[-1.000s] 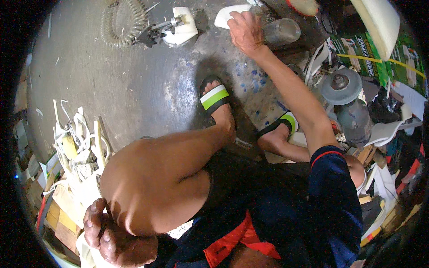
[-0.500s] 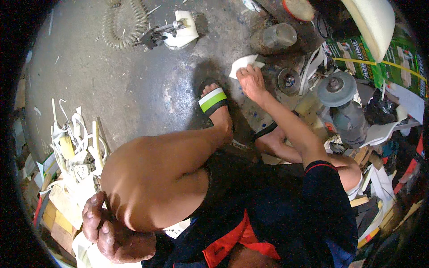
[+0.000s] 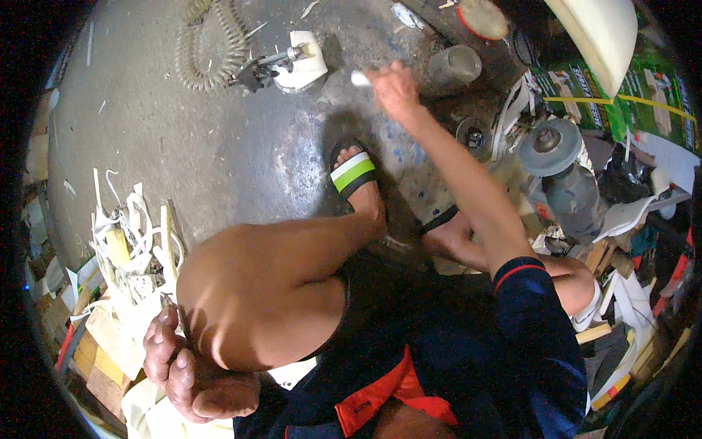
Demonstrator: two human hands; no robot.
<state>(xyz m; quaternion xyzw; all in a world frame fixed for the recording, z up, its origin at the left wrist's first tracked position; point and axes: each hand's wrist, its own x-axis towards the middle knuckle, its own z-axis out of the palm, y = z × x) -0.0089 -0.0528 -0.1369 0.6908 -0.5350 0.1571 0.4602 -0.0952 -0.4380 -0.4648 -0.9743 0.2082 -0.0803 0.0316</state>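
My right hand (image 3: pixel 396 93) is stretched out over the floor, left of a clear cup-like container (image 3: pixel 455 67). Its fingers are closed on a small white piece (image 3: pixel 360 78) that sticks out to the left; whether this is foam or cloth I cannot make out. My left hand (image 3: pixel 197 369) rests beside my bent left knee, its fingers loosely curled and a little apart, with nothing in them. A spray gun (image 3: pixel 272 64) with a white cup lies on the floor ahead, joined to a clear coiled hose (image 3: pixel 208 62).
White strips and offcuts (image 3: pixel 131 234) are heaped at the left. On the right stand a bottle-like container with a round grey top (image 3: pixel 550 146), a small round dish (image 3: pixel 474 135) and wood scraps. A curved cream foam piece (image 3: pixel 603 44) leans at the upper right. My sandalled foot (image 3: pixel 355 172) is between.
My right hand has moved away from me and a little left, carrying the white piece, which now shows smaller. My left hand stays by the knee. The view has shifted slightly.
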